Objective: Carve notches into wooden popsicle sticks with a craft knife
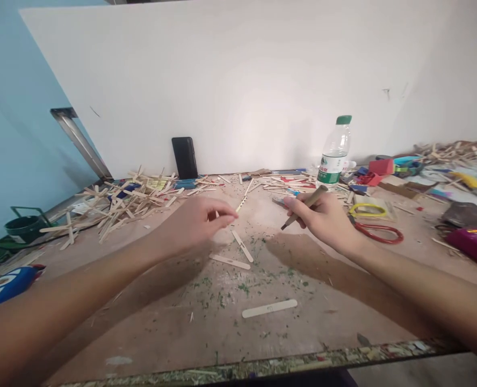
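Observation:
My left hand (200,223) pinches the near end of a narrow craft stick (244,198) with dark marks along it, between thumb and forefinger. In my right hand (321,215) is a brown, pen-like tool (311,200) with a dark flat tip pointing down and left; its exact kind does not show. Beyond the right fingers lies a blue and grey item (279,201), partly hidden. Below the hands, two craft sticks rest near each other: a notched one (242,246) and one with a small pencil mark (229,262). Closer to me lies another marked craft stick (269,308).
Heaps of sticks (117,207) cover the back left, beside an upright black phone (184,157). A water bottle (333,156) stands at the back right. Scissors (377,232) with red and yellow handles lie by my right wrist. Green crumbs are scattered across the table (161,333).

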The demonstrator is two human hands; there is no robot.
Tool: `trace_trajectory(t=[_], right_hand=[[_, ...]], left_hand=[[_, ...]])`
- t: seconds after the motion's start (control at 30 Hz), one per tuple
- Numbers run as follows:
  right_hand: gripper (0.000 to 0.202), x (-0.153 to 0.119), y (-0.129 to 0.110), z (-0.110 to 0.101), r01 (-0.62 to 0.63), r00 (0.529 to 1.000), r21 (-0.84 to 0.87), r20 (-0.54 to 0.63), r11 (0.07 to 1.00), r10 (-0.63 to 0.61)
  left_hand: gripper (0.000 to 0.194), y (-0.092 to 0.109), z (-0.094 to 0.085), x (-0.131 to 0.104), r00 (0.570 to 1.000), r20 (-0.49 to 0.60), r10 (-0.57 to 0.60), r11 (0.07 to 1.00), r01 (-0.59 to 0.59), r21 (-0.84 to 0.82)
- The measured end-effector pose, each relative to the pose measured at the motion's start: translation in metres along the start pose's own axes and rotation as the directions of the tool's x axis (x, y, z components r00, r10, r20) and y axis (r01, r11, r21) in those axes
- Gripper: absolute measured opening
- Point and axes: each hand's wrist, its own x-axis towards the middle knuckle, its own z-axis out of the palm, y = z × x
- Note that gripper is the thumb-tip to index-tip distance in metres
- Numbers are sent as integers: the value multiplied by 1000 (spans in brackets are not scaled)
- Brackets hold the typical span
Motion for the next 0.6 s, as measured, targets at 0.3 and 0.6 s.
trace_trajectory(t=[0.3, 0.6], right_hand=[[67, -7, -24, -3, 18, 815, 23, 579, 1000, -28], [44, -19, -18, -1, -230, 721, 120, 688, 966, 86]], left_hand=[[17, 16, 58, -66, 874, 348, 339, 931, -258, -257], [26, -8, 60, -62, 897, 202, 394, 917, -366, -160]])
